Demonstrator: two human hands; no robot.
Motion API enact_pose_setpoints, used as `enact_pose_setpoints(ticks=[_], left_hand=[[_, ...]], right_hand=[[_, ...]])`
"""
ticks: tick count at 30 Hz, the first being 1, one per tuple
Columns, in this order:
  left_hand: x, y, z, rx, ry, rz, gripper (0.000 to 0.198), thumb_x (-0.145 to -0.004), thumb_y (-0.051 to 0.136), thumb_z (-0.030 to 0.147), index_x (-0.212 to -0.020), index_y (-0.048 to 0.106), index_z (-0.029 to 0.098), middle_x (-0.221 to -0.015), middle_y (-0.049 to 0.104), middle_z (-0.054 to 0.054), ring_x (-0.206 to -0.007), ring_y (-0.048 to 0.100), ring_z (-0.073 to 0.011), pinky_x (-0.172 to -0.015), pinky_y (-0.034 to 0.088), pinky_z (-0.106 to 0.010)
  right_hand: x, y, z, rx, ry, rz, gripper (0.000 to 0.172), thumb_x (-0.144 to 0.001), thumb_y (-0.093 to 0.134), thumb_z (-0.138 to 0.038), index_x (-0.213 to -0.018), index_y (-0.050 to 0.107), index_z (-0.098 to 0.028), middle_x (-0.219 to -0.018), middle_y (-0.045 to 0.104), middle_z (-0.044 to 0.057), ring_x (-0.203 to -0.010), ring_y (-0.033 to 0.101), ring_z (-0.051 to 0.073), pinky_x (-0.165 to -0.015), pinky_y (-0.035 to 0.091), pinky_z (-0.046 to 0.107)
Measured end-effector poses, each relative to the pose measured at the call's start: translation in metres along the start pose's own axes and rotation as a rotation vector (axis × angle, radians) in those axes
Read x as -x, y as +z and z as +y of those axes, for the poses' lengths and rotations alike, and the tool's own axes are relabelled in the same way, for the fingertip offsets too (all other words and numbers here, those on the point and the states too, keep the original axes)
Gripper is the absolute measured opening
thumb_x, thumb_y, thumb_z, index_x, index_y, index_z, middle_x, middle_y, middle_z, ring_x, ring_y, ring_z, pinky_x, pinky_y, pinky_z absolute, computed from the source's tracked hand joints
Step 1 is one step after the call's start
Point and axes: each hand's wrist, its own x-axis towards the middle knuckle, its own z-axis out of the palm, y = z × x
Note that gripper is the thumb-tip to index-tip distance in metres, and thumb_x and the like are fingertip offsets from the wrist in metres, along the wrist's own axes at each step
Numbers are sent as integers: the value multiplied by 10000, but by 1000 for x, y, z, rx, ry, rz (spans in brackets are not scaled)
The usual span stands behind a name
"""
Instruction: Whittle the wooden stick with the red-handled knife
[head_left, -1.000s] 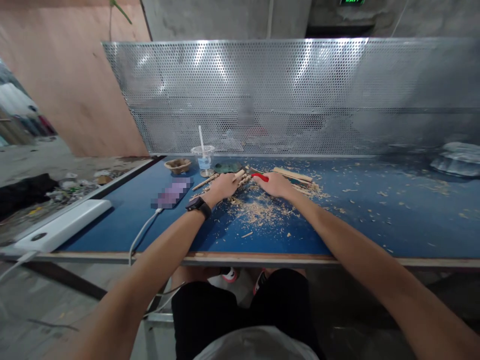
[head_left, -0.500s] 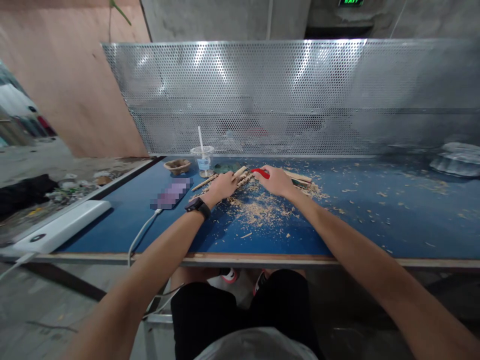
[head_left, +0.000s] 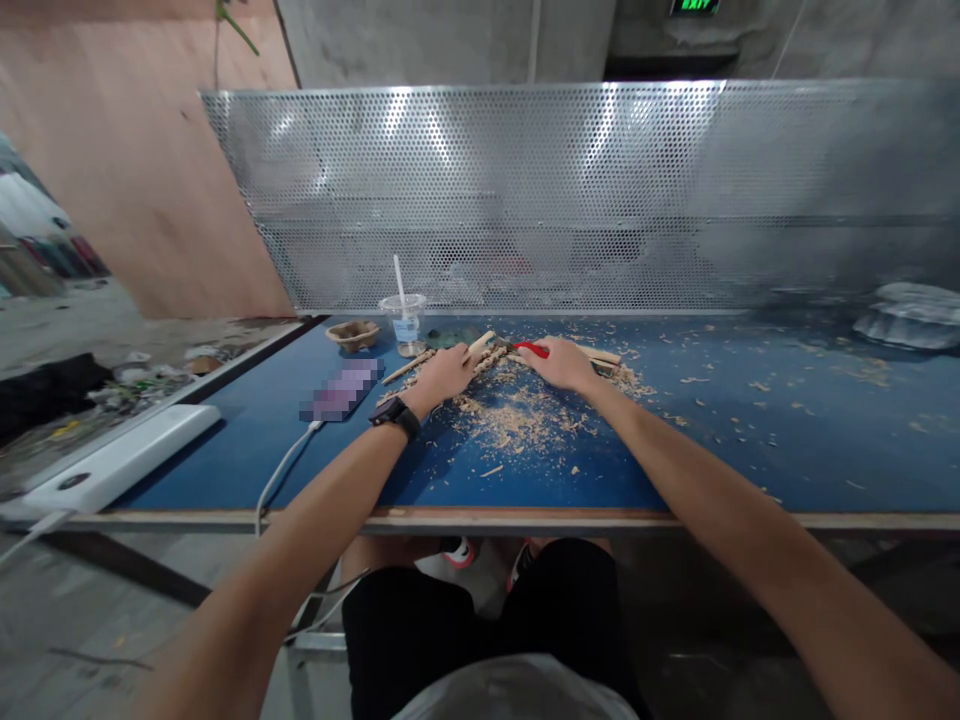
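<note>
behind the long blue-topped table [head_left: 750, 440] stands a perforated metal screen [head_left: 525, 190], with a bare concrete wall above it and a plywood board leaning at the left. both of the person's arms reach far forward to the back part of the table, where the hands work close together over a scatter of pale wood shavings [head_left: 525, 420].

the left hand [head_left: 444, 372], with a black watch [head_left: 396, 414] on its wrist, lies clenched over a short light-coloured wooden stick [head_left: 480, 345]; one end of the stick pokes out past the fingers, pointing away and to the right. the right hand [head_left: 562, 365] is closed around a tool with a red handle [head_left: 534, 349], whose red end shows to the left of the knuckles and points at the stick. whether a blade touches the wood is too small to tell. so the stick lies just left of the tool, its long axis running from near-left to far-right, and the left hand is the one on it, with the right just beside.

more thin wooden sticks [head_left: 600, 355] lie beyond the right hand, and another one [head_left: 407, 367] left of the left hand. further left stand a clear plastic cup with a white straw [head_left: 406, 322] and a small brown bowl [head_left: 353, 333]. nearer lie a phone [head_left: 341, 391] on a white cable [head_left: 281, 470] and a long white power bank [head_left: 112, 465] at the left edge.
</note>
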Motion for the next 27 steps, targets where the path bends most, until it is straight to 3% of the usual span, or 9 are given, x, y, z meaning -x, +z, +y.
enact_pose_setpoints(ticks=[3,5,8,11,17,20,23,25,27], left_hand=[[1,-3,2,5,-36,76,458,-1094,334,492,-1121,649,160,-1009,727,-176,-836,655,-241,-714,425,-326],[3,-5,2,53,-49,121,415,-1093,351,430,-1259,610,151,-989,734,-168,-794,652,-227,-709,428,-320],[6,-7,0,127,10,175,475,-1083,352,337,-1521,433,171,-965,745,-143,-783,665,-238,-741,453,-331],[5,-6,-3,170,70,182,485,-1079,326,302,-1539,453,217,-959,748,-132,-818,684,-270,-798,484,-379],[0,-6,1,252,87,336,486,-1076,283,239,-1505,511,239,-1261,718,-111,-1231,614,-299,-1032,477,-449],[0,-8,3,238,92,434,496,-1032,427,206,-1527,470,203,-1333,691,-131,-1349,533,-295,-1077,456,-430],[1,-9,0,181,23,442,422,-1008,552,263,-1419,563,169,-1201,737,-151,-1222,609,-307,-963,486,-393],[1,-10,-2,159,-70,379,306,-1043,524,384,-1196,685,174,-998,759,-137,-1004,676,-288,-827,484,-359],[0,-11,-5,138,-133,332,402,-1055,482,491,-970,720,179,-834,732,-128,-838,676,-268,-721,445,-336]], right_hand=[[-3,-3,15,34,73,3,615,-994,450,-685,-1146,760,-176,-989,760,158,-764,633,264,-612,370,353],[-2,-5,17,36,98,0,621,-995,444,-694,-1137,759,-177,-957,760,152,-723,625,256,-594,366,352],[-2,-6,11,40,100,-11,649,-1005,408,-713,-1051,768,-176,-869,748,146,-663,609,246,-571,359,355],[-2,-4,4,31,64,-15,675,-1006,393,-727,-1072,771,-173,-856,749,140,-662,617,249,-554,360,354],[-2,-2,-4,27,31,20,692,-997,406,-738,-1162,771,-173,-954,770,149,-779,660,285,-580,393,362],[0,-3,-6,22,32,17,648,-1001,425,-717,-1124,776,-186,-958,771,141,-769,657,280,-587,397,362],[2,-6,-11,13,19,42,603,-1007,438,-702,-1040,776,-203,-944,770,127,-762,653,273,-596,395,361],[4,-7,-15,-7,-11,54,587,-1011,444,-698,-999,769,-209,-913,766,118,-749,653,267,-599,394,359],[6,-8,-21,-44,-41,72,580,-1012,454,-701,-1013,763,-210,-904,766,114,-748,657,265,-605,400,357]])
